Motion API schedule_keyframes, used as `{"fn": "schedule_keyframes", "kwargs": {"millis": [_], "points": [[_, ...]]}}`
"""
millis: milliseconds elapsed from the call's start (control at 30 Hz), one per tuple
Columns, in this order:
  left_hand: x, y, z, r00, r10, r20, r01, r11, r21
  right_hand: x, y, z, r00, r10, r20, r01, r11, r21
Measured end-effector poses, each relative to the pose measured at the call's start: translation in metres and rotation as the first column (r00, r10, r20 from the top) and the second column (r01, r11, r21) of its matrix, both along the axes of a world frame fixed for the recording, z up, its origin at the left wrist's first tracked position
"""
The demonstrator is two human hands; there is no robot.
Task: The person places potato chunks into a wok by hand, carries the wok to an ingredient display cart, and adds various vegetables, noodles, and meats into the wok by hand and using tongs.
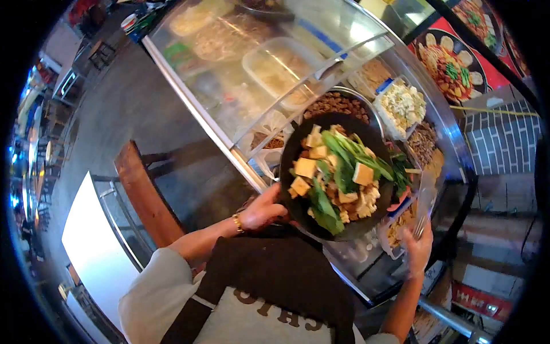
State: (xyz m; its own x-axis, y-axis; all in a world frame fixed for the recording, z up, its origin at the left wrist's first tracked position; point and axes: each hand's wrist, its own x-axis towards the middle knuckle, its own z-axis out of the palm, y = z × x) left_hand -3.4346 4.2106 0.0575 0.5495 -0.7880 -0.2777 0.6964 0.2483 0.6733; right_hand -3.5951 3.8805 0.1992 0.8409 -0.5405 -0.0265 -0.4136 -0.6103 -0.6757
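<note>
My left hand (264, 211), with a gold-coloured band at the wrist, grips the near-left rim of a black bowl (291, 221). The bowl tilts toward me and holds tofu cubes (305, 167), leafy greens (347, 175) and pale curled pieces (366, 202). To the right of the bowl, my right hand (418, 249) is closed around a shiny metal utensil (421, 227), whose working end I cannot make out. That hand is beside a clear plastic container (391, 245) of yellowish food.
A glass-topped food case (252, 57) reaches away ahead. Inside are a metal bowl of browned meat (338, 104) and a tub of white pieces (403, 106). To the left stand a wooden bench (148, 195) and a white table (94, 246). Food pictures (450, 63) hang at the right.
</note>
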Motion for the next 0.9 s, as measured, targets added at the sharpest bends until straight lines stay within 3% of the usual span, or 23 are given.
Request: {"fn": "schedule_keyframes", "kwargs": {"millis": [33,100,167,200,233,300,367,400,433,500,533,600,733,833,867,900], "points": [[0.004,0.008,0.009,0.997,0.007,-0.073,-0.009,1.000,-0.021,0.001,-0.005,-0.005,0.999,-0.049,0.009,0.049,0.999,0.022],[0.011,0.023,-0.002,0.995,0.082,0.048,-0.087,0.991,0.102,0.019,-0.011,-0.015,0.994,-0.015,0.108,-0.005,0.983,0.181],[0.020,0.044,-0.005,0.987,0.137,0.090,-0.147,0.982,0.121,0.030,-0.019,-0.033,0.999,-0.039,-0.003,0.039,0.969,0.244],[0.021,0.052,-0.007,0.975,0.222,0.004,-0.222,0.972,0.080,0.032,-0.021,-0.046,0.999,0.006,-0.032,0.002,0.966,0.257],[0.023,0.062,-0.007,0.982,0.190,-0.008,-0.189,0.978,0.088,0.034,-0.023,-0.056,0.997,0.046,-0.059,-0.028,0.963,0.270],[0.033,0.084,-0.006,0.941,0.335,0.037,-0.335,0.942,-0.005,0.057,-0.025,-0.071,0.963,0.027,-0.267,-0.055,0.994,-0.097],[0.042,0.098,0.002,0.907,0.406,0.112,-0.404,0.914,-0.039,0.095,-0.024,-0.086,0.925,0.016,-0.380,0.013,0.997,0.072],[0.046,0.110,-0.004,0.874,0.447,0.191,-0.457,0.889,0.011,0.116,-0.020,-0.093,0.936,0.064,-0.347,-0.049,0.997,0.052],[0.049,0.117,-0.002,0.854,0.484,0.190,-0.498,0.866,0.035,0.136,-0.014,-0.098,0.942,0.112,-0.315,-0.109,0.994,0.027],[0.056,0.128,0.009,0.816,0.530,0.232,-0.549,0.836,0.021,0.173,0.003,-0.096,0.887,0.178,-0.427,-0.249,0.961,-0.116],[0.058,0.133,0.014,0.794,0.560,0.237,-0.576,0.818,-0.006,0.184,-0.002,-0.108,0.889,0.173,-0.425,-0.241,0.964,-0.112],[0.059,0.152,0.008,0.778,0.589,0.218,-0.604,0.797,0.000,0.202,-0.014,-0.140,0.898,0.110,-0.426,-0.264,0.910,-0.320],[0.056,0.171,0.009,0.732,0.648,0.211,-0.660,0.751,-0.019,0.234,-0.025,-0.152,0.753,-0.097,-0.651,-0.187,0.917,-0.353],[0.056,0.175,0.006,0.700,0.680,0.220,-0.695,0.719,-0.010,0.238,-0.028,-0.172,0.763,-0.083,-0.641,-0.230,0.892,-0.389],[0.055,0.179,0.005,0.694,0.687,0.215,-0.704,0.711,-0.001,0.236,-0.009,-0.161,0.805,-0.107,-0.583,-0.280,0.798,-0.534],[0.055,0.180,0.004,0.689,0.693,0.212,-0.710,0.705,0.004,0.237,0.008,-0.160,0.803,-0.099,-0.588,-0.291,0.796,-0.531]]}}
